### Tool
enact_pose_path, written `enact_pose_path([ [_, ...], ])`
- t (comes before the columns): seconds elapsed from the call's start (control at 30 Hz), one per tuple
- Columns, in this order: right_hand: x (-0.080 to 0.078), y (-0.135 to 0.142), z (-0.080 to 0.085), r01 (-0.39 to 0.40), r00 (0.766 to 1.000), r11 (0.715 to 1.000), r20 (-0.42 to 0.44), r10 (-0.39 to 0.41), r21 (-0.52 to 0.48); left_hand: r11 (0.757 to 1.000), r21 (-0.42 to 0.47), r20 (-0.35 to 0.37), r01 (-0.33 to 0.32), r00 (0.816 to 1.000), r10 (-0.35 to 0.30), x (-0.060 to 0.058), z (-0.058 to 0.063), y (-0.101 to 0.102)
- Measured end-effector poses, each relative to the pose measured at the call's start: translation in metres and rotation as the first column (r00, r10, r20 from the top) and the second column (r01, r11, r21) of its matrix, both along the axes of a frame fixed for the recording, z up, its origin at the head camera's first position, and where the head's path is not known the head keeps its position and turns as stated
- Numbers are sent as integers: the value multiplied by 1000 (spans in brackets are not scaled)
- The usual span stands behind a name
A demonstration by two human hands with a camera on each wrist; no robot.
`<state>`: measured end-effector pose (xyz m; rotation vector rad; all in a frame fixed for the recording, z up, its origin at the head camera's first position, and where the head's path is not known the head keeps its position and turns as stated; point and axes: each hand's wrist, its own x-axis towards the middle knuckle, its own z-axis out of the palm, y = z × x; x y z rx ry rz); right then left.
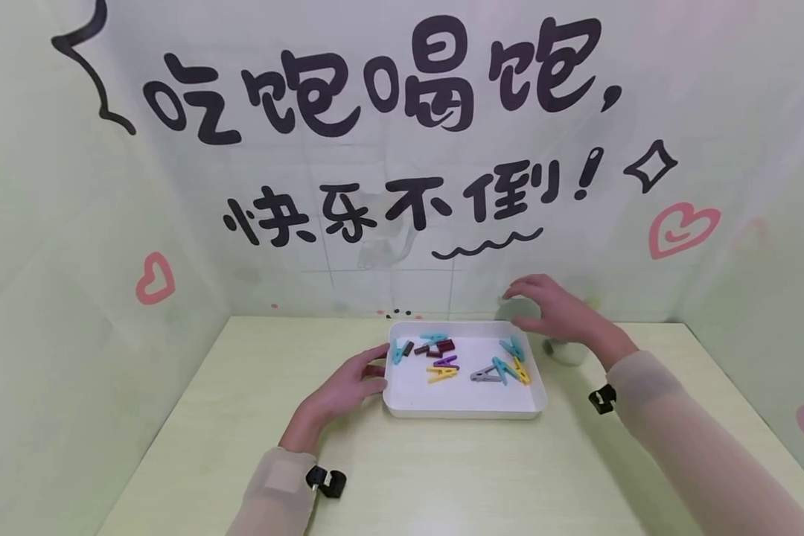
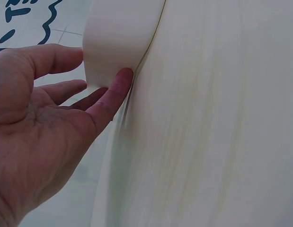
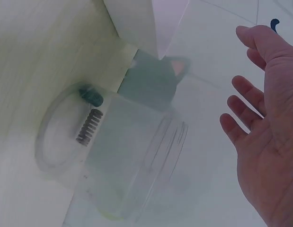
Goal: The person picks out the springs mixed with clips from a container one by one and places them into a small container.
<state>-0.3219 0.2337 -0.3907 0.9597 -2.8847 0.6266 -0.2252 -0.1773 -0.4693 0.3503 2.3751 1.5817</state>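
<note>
A white tray point(image 1: 465, 403) stands on the table with turquoise pegs point(image 1: 511, 348), yellow pegs point(image 1: 441, 374), a purple peg point(image 1: 445, 362), a grey peg point(image 1: 485, 376) and several dark brown toothed pieces point(image 1: 446, 346) in it. My left hand point(image 1: 350, 383) touches the tray's left side, its fingers loosely spread against the wall point(image 2: 118, 42). To the right of the tray, my right hand point(image 1: 556, 309) hovers with loosely bent fingers and nothing in them. Beneath it stands a clear jar point(image 3: 132, 156), holding a dark toothed piece point(image 3: 89, 126) and a dark teal piece point(image 3: 91, 96).
The pale wooden table point(image 1: 429, 476) ends at a white wall sheet point(image 1: 268, 283) printed with black characters and pink hearts. Similar sheets hang at the left and right. The jar stands close to the table's back edge.
</note>
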Motion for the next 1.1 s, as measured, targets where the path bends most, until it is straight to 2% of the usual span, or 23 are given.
enact_pose_path([
  [0.17, -1, -24, 3, -32, 999, 996, 43, 28, 82, 1000, 1, 1, -6, 1000, 6, 0, 0, 0],
  [0.27, -4, -38, 2, -80, 996, 987, 39, 75, 137, 1000, 5, 4, -8, 1000, 8, 0, 0, -1],
  [0.4, -8, -54, 0, -157, 987, 965, 22, 156, 211, 1000, 14, -1, -1, 1000, 1, 0, -1, -2],
  [0.6, -14, -75, -6, -213, 976, 929, 28, 215, 302, 1000, 7, 0, -7, 1000, 7, 0, -2, -2],
  [0.77, -18, -89, -12, -231, 971, 905, 33, 235, 358, 1000, 3, 0, -8, 1000, 8, -1, -2, -2],
  [0.97, -22, -104, -21, -250, 968, 880, 80, 238, 403, 1000, 3, 1, -2, 1000, 2, -1, -2, -4],
  [1.1, -22, -111, -26, -256, 967, 877, 92, 239, 408, 1000, 8, 6, -4, 1000, 4, -1, -3, -4],
])
